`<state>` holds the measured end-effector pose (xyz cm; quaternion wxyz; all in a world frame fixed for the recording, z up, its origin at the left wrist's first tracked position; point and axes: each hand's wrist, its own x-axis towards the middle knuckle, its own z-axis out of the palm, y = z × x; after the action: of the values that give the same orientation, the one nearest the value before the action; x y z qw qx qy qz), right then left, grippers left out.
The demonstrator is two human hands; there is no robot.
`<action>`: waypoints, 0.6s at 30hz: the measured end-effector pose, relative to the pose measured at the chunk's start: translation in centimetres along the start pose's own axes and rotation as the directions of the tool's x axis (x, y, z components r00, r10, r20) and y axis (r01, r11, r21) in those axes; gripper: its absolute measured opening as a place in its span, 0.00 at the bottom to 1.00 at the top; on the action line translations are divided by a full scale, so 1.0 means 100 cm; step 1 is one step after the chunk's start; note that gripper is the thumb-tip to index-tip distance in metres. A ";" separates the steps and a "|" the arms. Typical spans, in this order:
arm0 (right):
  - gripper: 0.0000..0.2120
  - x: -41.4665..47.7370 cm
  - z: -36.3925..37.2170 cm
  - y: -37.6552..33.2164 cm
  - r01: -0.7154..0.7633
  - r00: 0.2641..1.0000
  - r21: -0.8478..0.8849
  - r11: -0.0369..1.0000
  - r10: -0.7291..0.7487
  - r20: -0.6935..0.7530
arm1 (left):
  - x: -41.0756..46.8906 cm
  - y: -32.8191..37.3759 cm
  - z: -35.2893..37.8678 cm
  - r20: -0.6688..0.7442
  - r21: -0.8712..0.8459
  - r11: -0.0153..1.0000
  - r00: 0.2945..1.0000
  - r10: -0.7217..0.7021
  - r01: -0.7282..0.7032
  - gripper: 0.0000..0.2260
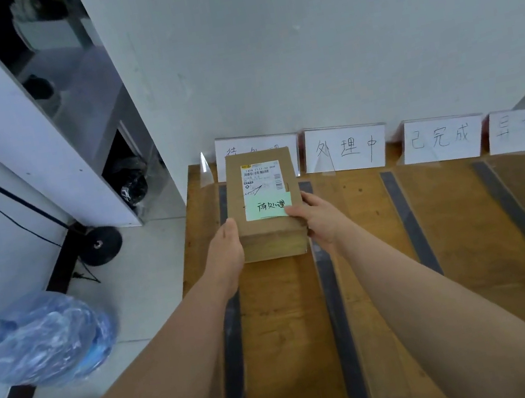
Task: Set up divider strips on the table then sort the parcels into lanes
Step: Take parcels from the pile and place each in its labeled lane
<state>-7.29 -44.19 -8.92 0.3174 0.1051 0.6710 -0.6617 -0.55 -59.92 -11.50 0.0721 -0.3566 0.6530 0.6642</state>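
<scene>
Cardboard parcel (pixel 261 230) w/ green note (pixel 268 205) is mid-frame on the wooden table (pixel 461 235), in the leftmost lane btwn two dark divider strips (pixel 336 308). It sits just in front of the first sign card (pixel 228 150). L hand (pixel 225 253) clasps its left side, thumb along top edge. R hand (pixel 322 220) grips the right side, thumb on top.

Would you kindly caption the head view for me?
Left hand and right hand hold a parcel in the leftmost lane.
</scene>
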 end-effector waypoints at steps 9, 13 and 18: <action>0.24 0.010 -0.003 0.009 -0.021 1.000 0.042 0.999 0.021 -0.013 | 0.002 -0.001 0.003 0.011 0.145 0.988 0.998 0.054 -0.055 0.19; 0.25 0.013 -0.006 0.014 -0.024 1.000 0.007 1.000 0.024 -0.013 | 0.003 -0.005 0.003 0.020 0.180 0.982 0.998 0.055 -0.058 0.19; 0.23 0.013 -0.008 0.016 -0.022 0.999 -0.032 0.999 0.021 -0.024 | 0.004 -0.007 0.006 0.028 0.204 0.977 0.998 0.055 -0.059 0.19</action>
<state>-7.58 -43.59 -11.05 0.3183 0.1151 0.6843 -0.6459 -0.65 -59.41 -12.31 0.0968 -0.3208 0.7272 0.5991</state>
